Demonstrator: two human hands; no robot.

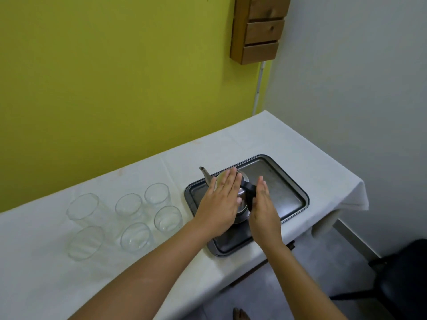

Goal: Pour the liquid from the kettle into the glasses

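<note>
A small metal kettle [242, 210] with a thin spout [205, 174] and a black handle [250, 192] stands on a dark metal tray [286, 188]. My left hand [220, 204] lies flat over the kettle's left side and top, fingers straight and together. My right hand [263, 209] stands edge-on just right of the handle, fingers straight, not closed around it. Several clear empty glasses stand upright on the white cloth left of the tray, the nearest one [168, 218] a short way from my left wrist. Most of the kettle's body is hidden by my hands.
The table [288, 139] has a white cloth and ends at the right just past the tray, with its front edge near me. A yellow-green wall runs behind it. A wooden drawer unit [261, 28] hangs above. A dark chair [402, 280] stands on the floor at the lower right.
</note>
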